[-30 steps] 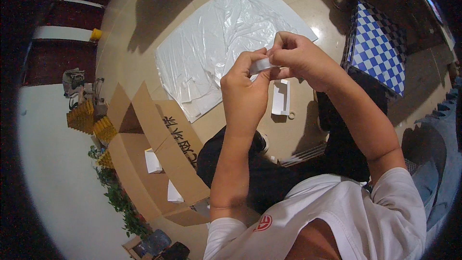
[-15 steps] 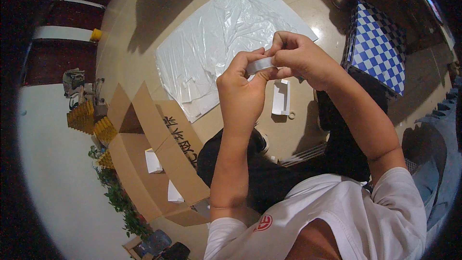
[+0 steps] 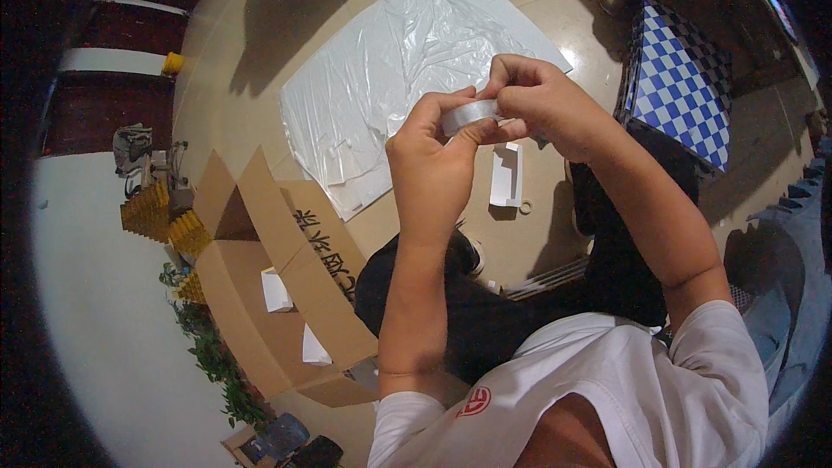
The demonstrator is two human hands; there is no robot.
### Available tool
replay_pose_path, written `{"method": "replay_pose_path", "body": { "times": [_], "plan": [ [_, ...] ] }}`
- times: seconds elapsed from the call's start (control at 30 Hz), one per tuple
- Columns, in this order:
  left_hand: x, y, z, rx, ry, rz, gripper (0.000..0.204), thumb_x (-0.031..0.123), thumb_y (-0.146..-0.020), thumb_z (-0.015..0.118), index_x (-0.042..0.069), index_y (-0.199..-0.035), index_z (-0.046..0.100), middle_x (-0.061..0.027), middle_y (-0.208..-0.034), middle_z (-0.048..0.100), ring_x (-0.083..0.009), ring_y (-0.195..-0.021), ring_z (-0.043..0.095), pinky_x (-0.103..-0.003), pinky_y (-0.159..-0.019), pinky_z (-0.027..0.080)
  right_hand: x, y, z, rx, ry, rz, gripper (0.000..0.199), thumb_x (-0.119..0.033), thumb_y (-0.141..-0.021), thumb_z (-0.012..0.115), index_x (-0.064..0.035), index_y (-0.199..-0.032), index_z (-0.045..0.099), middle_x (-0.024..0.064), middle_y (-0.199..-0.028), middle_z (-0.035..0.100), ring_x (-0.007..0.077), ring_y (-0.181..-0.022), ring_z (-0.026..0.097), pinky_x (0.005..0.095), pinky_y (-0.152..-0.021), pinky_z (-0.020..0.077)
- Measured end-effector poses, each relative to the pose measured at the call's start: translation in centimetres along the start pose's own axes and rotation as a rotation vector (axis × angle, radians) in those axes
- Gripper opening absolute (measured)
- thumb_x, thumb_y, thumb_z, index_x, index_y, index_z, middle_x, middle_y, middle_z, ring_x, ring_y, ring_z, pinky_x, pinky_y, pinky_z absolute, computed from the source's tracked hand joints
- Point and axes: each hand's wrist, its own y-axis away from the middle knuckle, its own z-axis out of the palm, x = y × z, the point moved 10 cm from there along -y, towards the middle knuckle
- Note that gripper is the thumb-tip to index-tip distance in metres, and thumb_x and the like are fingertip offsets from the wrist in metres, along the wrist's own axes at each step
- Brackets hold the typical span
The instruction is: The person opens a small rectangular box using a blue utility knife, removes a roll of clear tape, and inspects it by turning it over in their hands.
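Observation:
A narrow roll of whitish, translucent tape (image 3: 471,115) is held up in front of me. My left hand (image 3: 433,154) is closed round its left side, thumb below and fingers above. At the roll's right edge my right hand (image 3: 548,108) is closed, thumb and index finger pinching there, with other fingers bent beneath. What exactly sits between those fingertips is hidden. Lower down, on the floor, lie a small open white box (image 3: 505,178) and a little tan ring (image 3: 526,206).
Beyond my hands a large white sheet wrapped in clear plastic (image 3: 407,35) lies on the floor. To my left stands an open cardboard box (image 3: 251,295) with small white boxes inside. A blue-and-white checkered panel (image 3: 680,91) leans at the right. Green plants (image 3: 217,364) line the left wall.
Both hands stay in almost the same place. The roll has turned slightly between my fingers, and my left hand has shifted a little to the left.

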Motion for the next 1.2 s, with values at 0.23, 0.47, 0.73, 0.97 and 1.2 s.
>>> {"method": "replay_pose_path", "body": {
  "times": [0.23,0.47,0.73,0.97,1.2],
  "plan": [
    [0.2,0.1,0.1,0.011,-0.022,-0.008,0.018,-0.004,-0.080,0.068,-0.003,-0.098,0.063,-0.0130,-0.105,0.069,-0.0156,-0.088,0.066,-0.028,-0.078,0.053,-0.8,0.7,0.3,0.007,0.048,0.037,0.014,-0.014,-0.080,0.062,-0.0033,-0.080,0.053,0.0028,-0.082,0.053,0.0113,-0.077,0.058,0.0304,-0.070,0.0582],
    [0.3,0.5,0.3,0.037,-0.130,0.045,0.018,-0.007,-0.080,0.065,-0.003,-0.097,0.062,-0.0143,-0.108,0.068,-0.0172,-0.092,0.066,-0.028,-0.080,0.052,-0.6,0.8,0.4,0.050,0.094,0.056,0.017,-0.016,-0.079,0.065,-0.0037,-0.079,0.052,0.0024,-0.077,0.055,0.0110,-0.070,0.061,0.0261,-0.065,0.0559],
    [0.4,0.3,0.7,0.011,-0.038,0.020,0.016,-0.005,-0.080,0.067,-0.001,-0.095,0.061,-0.0162,-0.112,0.067,-0.0195,-0.101,0.063,-0.031,-0.088,0.049,-0.9,0.4,0.1,0.002,0.140,-0.044,0.018,-0.012,-0.073,0.064,-0.0018,-0.080,0.052,0.0026,-0.071,0.056,0.0097,-0.064,0.058,0.0220,-0.058,0.0493],
    [0.7,0.2,0.7,0.004,-0.026,0.024,0.017,-0.003,-0.080,0.069,-0.001,-0.095,0.060,-0.0164,-0.112,0.067,-0.0193,-0.099,0.064,-0.031,-0.087,0.050,-1.5,0.7,0.2,0.019,0.142,-0.039,0.017,-0.011,-0.073,0.064,-0.0006,-0.082,0.053,0.0042,-0.077,0.056,0.0094,-0.065,0.057,0.0224,-0.060,0.0505],
    [0.1,0.1,0.3,0.007,0.044,0.021,0.017,-0.003,-0.081,0.068,-0.002,-0.096,0.060,-0.0154,-0.108,0.068,-0.0151,-0.088,0.066,-0.029,-0.078,0.053,-1.6,0.9,0.5,0.047,0.092,0.007,0.014,-0.009,-0.077,0.062,-0.0021,-0.083,0.052,0.0030,-0.081,0.057,0.0087,-0.069,0.059,0.0214,-0.061,0.0521]
  ]
}}
